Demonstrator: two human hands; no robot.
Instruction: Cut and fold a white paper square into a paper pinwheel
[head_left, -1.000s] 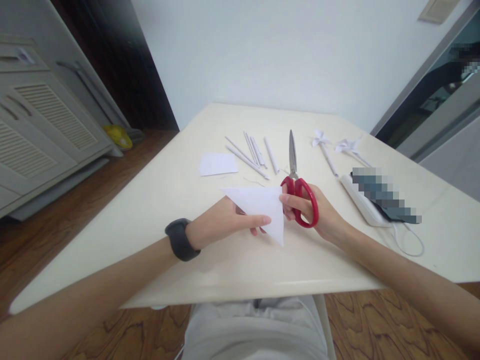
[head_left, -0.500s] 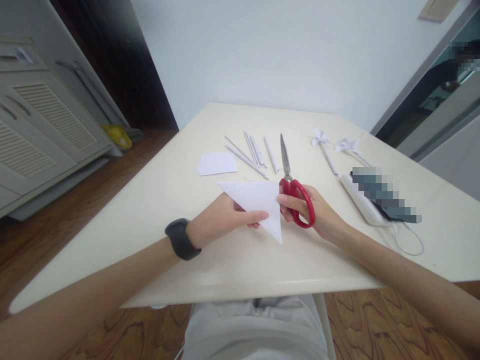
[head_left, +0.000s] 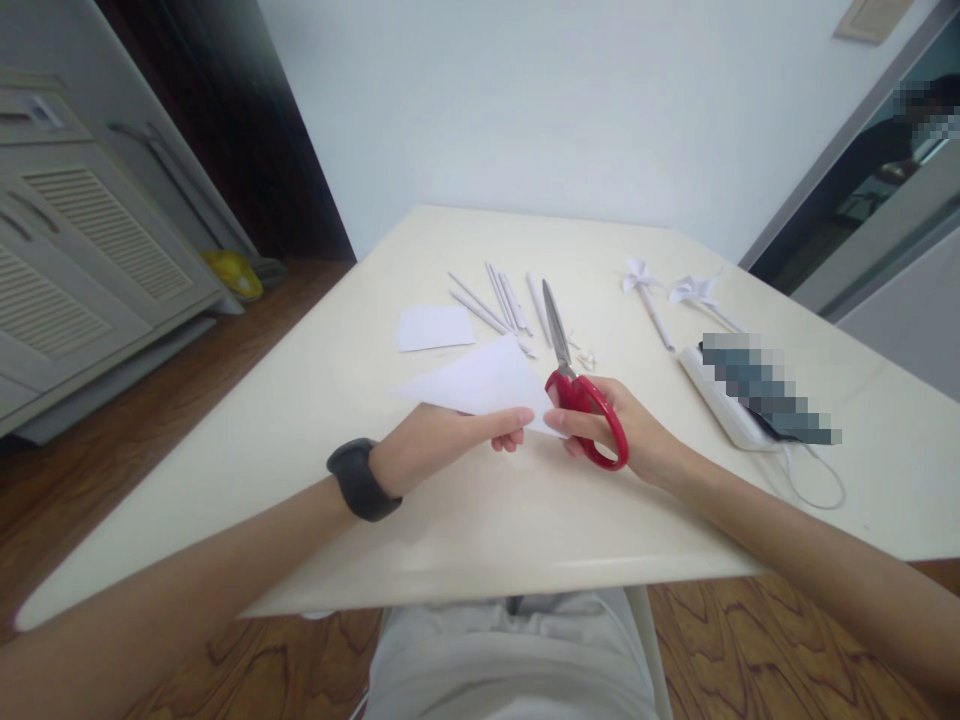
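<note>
A triangular piece of white paper (head_left: 480, 378) is pinched along its near edge by my left hand (head_left: 457, 432), thumb on top. My right hand (head_left: 619, 425) grips red-handled scissors (head_left: 559, 335) and also pinches the paper's right corner between thumb and finger. The scissor blades are closed together and point away from me. Just beyond the paper lie several rolled white paper sticks (head_left: 510, 300) and a stack of white paper pieces (head_left: 435, 328).
Two white paper pinwheels (head_left: 637, 278) lie at the back right. Nearer on that side is a white box-like object (head_left: 731, 405) with a cable and a blurred-out item on top. Small scraps (head_left: 586, 360) lie beyond the scissors. The table (head_left: 300, 400) meets a wall behind.
The paper has turned in my hands, so its long edge now faces me and a corner points away. The scissors shifted slightly left and nearer, uncovering the small scraps.
</note>
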